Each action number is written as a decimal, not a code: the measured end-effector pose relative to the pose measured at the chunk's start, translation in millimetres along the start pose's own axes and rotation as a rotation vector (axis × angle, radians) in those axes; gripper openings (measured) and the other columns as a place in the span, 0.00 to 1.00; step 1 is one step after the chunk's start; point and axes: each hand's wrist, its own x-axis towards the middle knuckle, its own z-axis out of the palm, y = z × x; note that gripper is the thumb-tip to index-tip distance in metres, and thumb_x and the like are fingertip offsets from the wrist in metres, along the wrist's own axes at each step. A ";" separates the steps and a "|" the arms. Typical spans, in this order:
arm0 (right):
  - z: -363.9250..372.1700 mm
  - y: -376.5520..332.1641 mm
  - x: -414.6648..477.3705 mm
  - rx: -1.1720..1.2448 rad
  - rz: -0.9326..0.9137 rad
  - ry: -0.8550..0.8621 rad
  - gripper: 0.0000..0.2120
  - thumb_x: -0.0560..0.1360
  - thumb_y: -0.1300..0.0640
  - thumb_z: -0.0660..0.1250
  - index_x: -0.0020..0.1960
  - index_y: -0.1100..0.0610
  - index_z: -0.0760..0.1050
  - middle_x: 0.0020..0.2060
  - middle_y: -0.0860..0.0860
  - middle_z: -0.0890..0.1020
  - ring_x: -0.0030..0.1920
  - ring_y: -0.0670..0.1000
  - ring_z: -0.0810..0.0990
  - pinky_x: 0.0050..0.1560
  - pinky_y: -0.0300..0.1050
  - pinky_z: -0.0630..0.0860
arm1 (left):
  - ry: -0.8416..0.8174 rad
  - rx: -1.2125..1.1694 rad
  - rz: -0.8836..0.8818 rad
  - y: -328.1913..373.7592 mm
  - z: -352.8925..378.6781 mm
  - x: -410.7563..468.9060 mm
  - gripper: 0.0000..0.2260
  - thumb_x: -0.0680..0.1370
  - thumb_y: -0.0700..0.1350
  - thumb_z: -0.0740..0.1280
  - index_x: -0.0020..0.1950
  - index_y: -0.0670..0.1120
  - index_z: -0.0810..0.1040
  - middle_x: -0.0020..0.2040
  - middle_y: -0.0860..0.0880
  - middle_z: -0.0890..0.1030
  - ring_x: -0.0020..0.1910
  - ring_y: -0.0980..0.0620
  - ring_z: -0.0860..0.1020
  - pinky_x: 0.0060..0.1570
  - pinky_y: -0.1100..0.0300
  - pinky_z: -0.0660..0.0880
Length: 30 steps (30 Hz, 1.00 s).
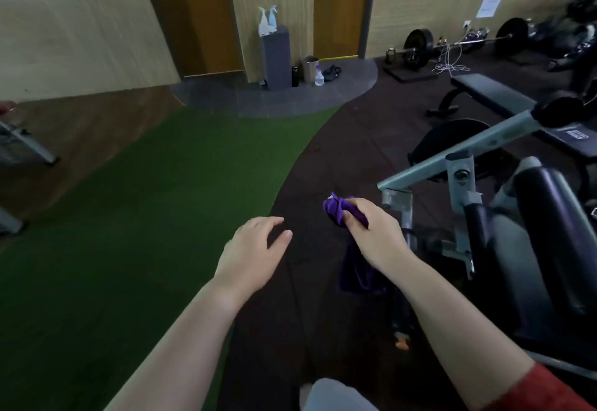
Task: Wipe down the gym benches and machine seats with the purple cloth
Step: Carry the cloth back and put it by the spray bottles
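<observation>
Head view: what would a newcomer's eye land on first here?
The purple cloth bunched in the right hand at centre, its tail hanging below. The left hand hovers open and empty beside it. At right, a grey-framed machine with black pads; beyond it, a flat bench.

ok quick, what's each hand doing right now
Left hand: open, fingers spread, holding nothing.
Right hand: closed on the purple cloth.

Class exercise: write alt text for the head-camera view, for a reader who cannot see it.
The right hand grips a bunched purple cloth above dark gym flooring, beside a grey machine; the left hand is empty and open. A flat bench stands beyond.
</observation>
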 end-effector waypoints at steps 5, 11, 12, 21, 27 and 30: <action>34.4 -7.8 168.2 -0.031 -0.037 0.024 0.09 0.79 0.51 0.61 0.57 0.45 0.75 0.52 0.42 0.78 0.52 0.42 0.74 0.46 0.32 0.66 | 0.016 -0.008 0.041 -40.1 -14.5 175.5 0.20 0.79 0.60 0.58 0.68 0.54 0.71 0.67 0.56 0.72 0.67 0.56 0.69 0.65 0.52 0.69; 58.8 -35.3 386.0 -0.052 -0.081 0.031 0.09 0.79 0.53 0.61 0.58 0.47 0.75 0.49 0.43 0.76 0.49 0.43 0.72 0.48 0.37 0.65 | 0.051 -0.059 0.008 -76.0 -43.3 392.3 0.20 0.79 0.60 0.58 0.68 0.55 0.71 0.68 0.56 0.72 0.67 0.56 0.69 0.64 0.53 0.69; 63.2 -40.0 421.5 -0.056 -0.085 0.033 0.09 0.79 0.53 0.61 0.57 0.47 0.75 0.49 0.43 0.77 0.48 0.43 0.73 0.48 0.38 0.65 | 0.060 -0.065 0.004 -81.4 -48.8 427.1 0.20 0.79 0.60 0.58 0.68 0.55 0.71 0.68 0.56 0.72 0.67 0.56 0.69 0.64 0.54 0.69; 136.4 -56.4 736.2 -0.057 -0.128 0.029 0.09 0.79 0.53 0.61 0.57 0.49 0.76 0.50 0.45 0.79 0.51 0.46 0.75 0.49 0.40 0.67 | 0.089 -0.072 0.024 -156.2 -81.6 740.0 0.19 0.79 0.59 0.58 0.68 0.54 0.72 0.67 0.56 0.72 0.67 0.56 0.69 0.63 0.56 0.69; 170.6 -65.4 944.5 -0.035 -0.067 0.043 0.09 0.79 0.53 0.62 0.57 0.48 0.76 0.50 0.45 0.79 0.51 0.46 0.76 0.49 0.39 0.67 | 0.036 -0.080 0.024 -197.4 -109.6 951.6 0.19 0.79 0.59 0.59 0.68 0.55 0.71 0.68 0.56 0.72 0.67 0.56 0.69 0.63 0.56 0.69; 184.2 -70.3 1044.2 -0.046 -0.061 0.042 0.09 0.79 0.52 0.62 0.58 0.47 0.75 0.51 0.44 0.79 0.51 0.45 0.75 0.49 0.39 0.66 | 0.027 -0.076 0.024 -213.1 -121.8 1049.3 0.20 0.79 0.59 0.59 0.68 0.55 0.71 0.68 0.56 0.71 0.67 0.55 0.69 0.65 0.53 0.69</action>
